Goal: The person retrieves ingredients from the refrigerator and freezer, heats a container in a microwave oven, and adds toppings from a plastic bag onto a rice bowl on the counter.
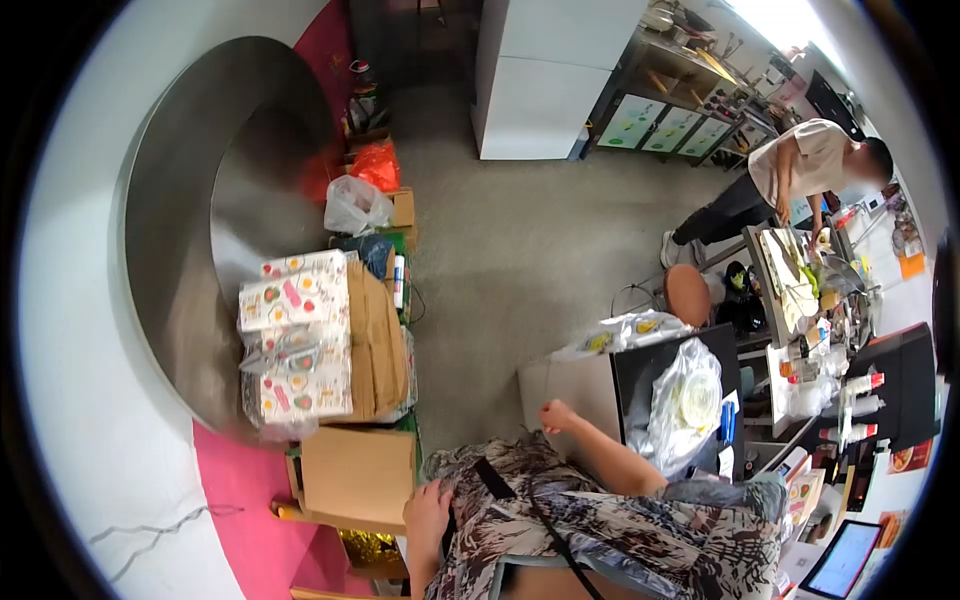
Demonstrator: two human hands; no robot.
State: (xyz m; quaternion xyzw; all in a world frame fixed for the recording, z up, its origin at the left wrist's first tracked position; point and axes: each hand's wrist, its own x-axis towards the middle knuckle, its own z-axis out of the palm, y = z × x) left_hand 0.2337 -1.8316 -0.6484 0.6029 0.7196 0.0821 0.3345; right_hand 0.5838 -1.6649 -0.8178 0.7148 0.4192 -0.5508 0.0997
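My left hand [428, 512] lies against the side of my patterned shirt [600, 525], fingers stretched out flat and nothing held. Close beside it is an open cardboard box [358, 480]. In front of my body, my right hand [558, 416] hangs in the air with its fingers curled in, and no object shows in it. It is nearest to a pale-sided counter with a black top [632, 385]. On that top lies a clear plastic bag [686, 405] with round, pale lids or bowls inside.
White printed cartons [300, 340] and flat brown cardboard [375, 345] are stacked at the left, by a large curved metal surface [170, 240]. Bags [357, 207] lie behind them. A white cabinet [545, 85] stands ahead. At right, another person [810, 165] works at a cluttered table [790, 285] near a brown stool [687, 295].
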